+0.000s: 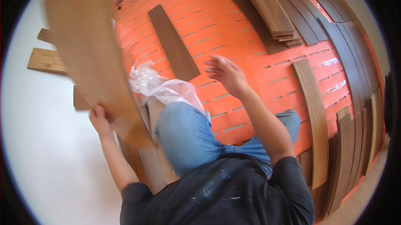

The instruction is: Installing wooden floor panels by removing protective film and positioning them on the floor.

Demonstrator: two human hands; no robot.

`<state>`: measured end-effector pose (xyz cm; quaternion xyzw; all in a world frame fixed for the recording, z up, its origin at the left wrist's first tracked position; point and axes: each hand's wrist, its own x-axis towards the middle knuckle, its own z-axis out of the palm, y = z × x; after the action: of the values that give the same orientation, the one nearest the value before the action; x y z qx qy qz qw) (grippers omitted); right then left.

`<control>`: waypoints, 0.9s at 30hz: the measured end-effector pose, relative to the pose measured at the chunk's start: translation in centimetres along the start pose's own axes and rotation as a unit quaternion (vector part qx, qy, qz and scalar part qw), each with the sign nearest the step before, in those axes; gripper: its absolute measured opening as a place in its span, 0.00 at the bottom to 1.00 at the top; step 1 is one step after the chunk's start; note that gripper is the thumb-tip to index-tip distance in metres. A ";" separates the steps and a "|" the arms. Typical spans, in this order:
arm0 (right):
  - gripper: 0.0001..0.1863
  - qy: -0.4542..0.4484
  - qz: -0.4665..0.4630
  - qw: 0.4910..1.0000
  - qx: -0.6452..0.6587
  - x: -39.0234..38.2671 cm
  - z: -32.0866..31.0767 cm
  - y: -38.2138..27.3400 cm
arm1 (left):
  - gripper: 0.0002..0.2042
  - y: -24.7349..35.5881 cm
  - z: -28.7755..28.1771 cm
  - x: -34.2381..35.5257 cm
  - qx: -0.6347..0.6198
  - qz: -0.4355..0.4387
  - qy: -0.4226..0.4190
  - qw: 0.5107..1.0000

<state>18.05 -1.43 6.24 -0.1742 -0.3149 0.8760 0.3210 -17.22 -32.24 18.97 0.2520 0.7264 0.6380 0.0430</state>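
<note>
Your left hand (99, 118) keeps a closed grip on the lower end of a light wooden plank (85, 53), which is lifted off the floor and swings, blurred, up toward the top left of the view; your right hand (225, 74) hangs open and empty, fingers spread, over the orange underlay (234, 28), touching nothing. As to progress, I judge the flooring is well begun but far from done; dark boards already lie joined in rows (351, 66) along the right edge of the underlay, curving down to the lower right, while most of the orange sheet in the middle and upper left is bare. One dark loose board (173, 43) lies alone on the underlay just beyond your knee (184, 129); a stack of planks (271, 9) waits near the top; a single plank (315, 120) rests beside the laid rows, whether locked in I cannot tell. Crumpled clear plastic wrap (154, 83) sits by your knee; a few short offcuts (46, 60) lie on the pale floor to your left; the plank you hold is not yet laid.
</note>
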 end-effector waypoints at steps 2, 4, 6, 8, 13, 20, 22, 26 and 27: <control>0.22 0.091 -0.002 0.996 -0.006 -3.8 -4.4 1.5 | 0.27 4.1 2.7 4.2 -0.136 0.079 0.073 0.985; 0.21 0.122 -0.020 0.992 -0.022 -8.0 -7.7 2.1 | 0.23 6.9 2.7 8.1 -0.280 0.140 -0.157 0.937; 0.20 0.164 -0.047 0.985 -0.036 -12.1 -9.6 2.1 | 0.16 10.5 7.1 9.8 -0.395 0.209 -0.336 0.829; 0.20 0.169 -0.062 0.982 -0.063 -14.9 -9.8 1.7 | 0.14 13.7 12.6 7.8 -0.435 0.234 -0.398 0.773; 0.22 0.193 -0.120 0.949 -0.219 -18.0 -9.6 0.2 | 0.08 11.4 19.5 9.6 -0.568 0.318 -0.604 0.459; 0.27 0.142 -0.222 0.899 -0.349 -23.2 -6.5 -3.0 | 0.05 1.9 22.6 6.5 -0.712 0.210 -0.530 0.409; 0.27 0.140 -0.212 0.883 -0.394 -26.4 -6.2 -2.8 | 0.05 -0.2 24.3 5.0 -0.705 0.154 -0.529 0.446; 0.20 0.127 -0.214 0.833 -0.494 -28.8 -5.3 -2.0 | 0.11 -2.4 27.4 4.4 -0.741 0.099 -0.528 0.404; 0.21 0.144 -0.205 0.837 -0.486 -29.0 -5.2 -1.6 | 0.11 -2.7 28.1 3.6 -0.750 0.083 -0.525 0.393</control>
<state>42.69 -17.68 6.44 -0.3638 -0.6786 0.4897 0.4091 -10.39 -5.50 12.18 0.4617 -0.2370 0.6668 0.5349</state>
